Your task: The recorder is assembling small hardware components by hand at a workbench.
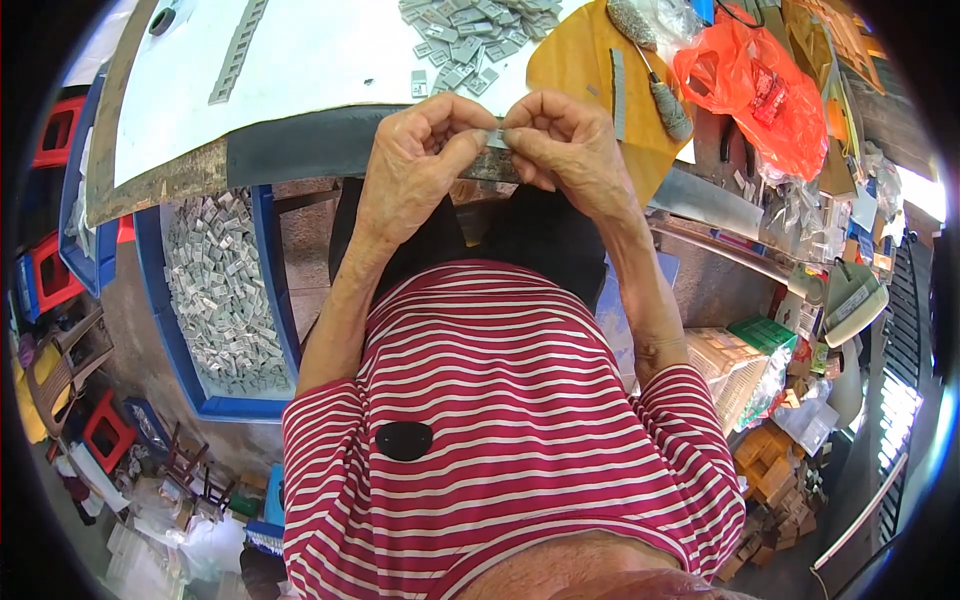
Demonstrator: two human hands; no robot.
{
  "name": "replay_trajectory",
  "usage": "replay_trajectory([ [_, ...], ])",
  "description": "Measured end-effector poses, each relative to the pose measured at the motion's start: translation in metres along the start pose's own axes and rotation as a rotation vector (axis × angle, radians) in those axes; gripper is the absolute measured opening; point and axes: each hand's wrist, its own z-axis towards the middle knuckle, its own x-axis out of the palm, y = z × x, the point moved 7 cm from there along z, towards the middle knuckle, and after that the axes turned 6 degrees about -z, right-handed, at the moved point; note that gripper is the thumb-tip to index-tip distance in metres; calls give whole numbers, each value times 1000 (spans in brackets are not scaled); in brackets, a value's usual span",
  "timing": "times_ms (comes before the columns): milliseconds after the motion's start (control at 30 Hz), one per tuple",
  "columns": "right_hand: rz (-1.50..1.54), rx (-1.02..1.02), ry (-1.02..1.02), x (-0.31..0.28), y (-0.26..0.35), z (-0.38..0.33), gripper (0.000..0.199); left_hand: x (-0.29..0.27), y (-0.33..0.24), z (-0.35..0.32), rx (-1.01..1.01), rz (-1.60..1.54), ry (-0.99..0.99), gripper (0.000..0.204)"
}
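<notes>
Between my two hands, just over the table's near edge, is a small flat grey plastic piece [495, 138]. My left hand [425, 150] pinches its left end between thumb and forefinger. The right end sits in the pinch of my right hand [558, 140], whose other fingers are curled. My fingertips cover most of the piece. Beyond my hands, a heap of similar grey pieces [470, 38] lies on the white table top [310, 55]. A few loose ones rest at the heap's near side.
A row of joined grey pieces [238, 50] lies far left on the table. At right are a brown-yellow sheet [570, 65], a tool with a wrapped handle [668, 108] and a red plastic bag [755, 95]. A blue tray [150, 290] full of grey pieces stands below, left.
</notes>
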Motion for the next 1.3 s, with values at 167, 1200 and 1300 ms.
replay_trajectory([
  [167, 38, -33, -138, -8, 3, -2, 5, 5, -4, 3, 34, 18, 3, 14],
  [1200, 122, -145, -195, -4, 38, 29, 15, -11, -66, 37, 573, 869, 122, 18],
  [1300, 58, -162, -246, -3, 47, 18, 18, -41, -68, 60, 554, 807, 52, 14],
])
